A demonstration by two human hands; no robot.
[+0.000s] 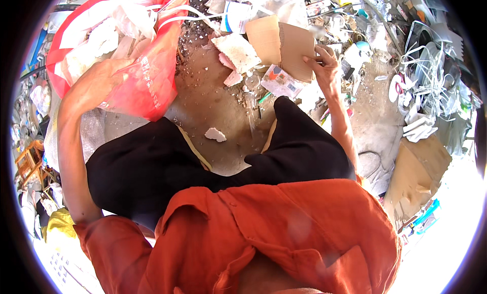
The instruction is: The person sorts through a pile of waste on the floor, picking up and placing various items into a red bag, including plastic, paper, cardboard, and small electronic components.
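Observation:
My left hand [99, 86] has its fingers closed on the side of a translucent red plastic bag [157, 91], which holds crumpled white and pale material [101, 40]. My right hand [324, 65] grips the right edge of a brown cardboard piece [297, 45]; a lighter cardboard piece [263, 38] adjoins it on the left. Just below the cardboard lies a printed card [276, 81]. Pale broken foam-like pieces [236, 53] lie left of these, near a small green stick [264, 97].
Mixed scrap [365, 35] covers the ground [198, 101] ahead. At right are tangled white strips [436, 76] and a large cardboard sheet [416, 172]. A wooden object [30, 162] and yellow sack [58, 225] sit at left. My dark-trousered legs [132, 167] spread below the bag.

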